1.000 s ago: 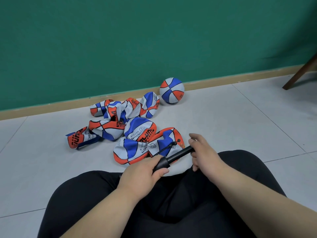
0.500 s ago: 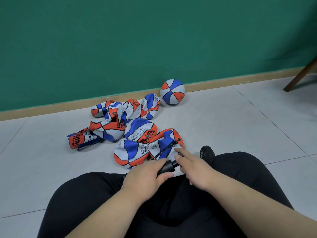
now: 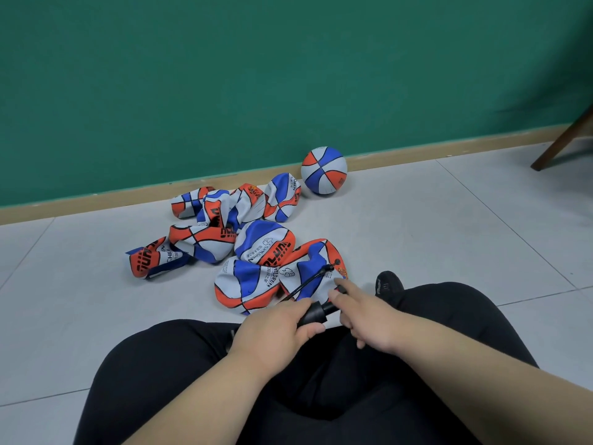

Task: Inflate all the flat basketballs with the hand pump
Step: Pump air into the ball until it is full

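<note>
Now that the straight-fingered right hand (image 3: 362, 316) has pushed the pump (image 3: 316, 314) shut, left hand (image 3: 272, 329) gripping its barrel, one stroke presumably reaches the flat ball (image 3: 303, 266).

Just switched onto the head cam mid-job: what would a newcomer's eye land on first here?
The heap of flat basketballs, red, white and blue, lies on the grey floor straight ahead of the seated person, with one inflated ball beyond it by the green wall. Nearer, the left hand grips the black hand pump while the right hand covers its handle end, the thin hose running to the nearest flat ball.
</note>
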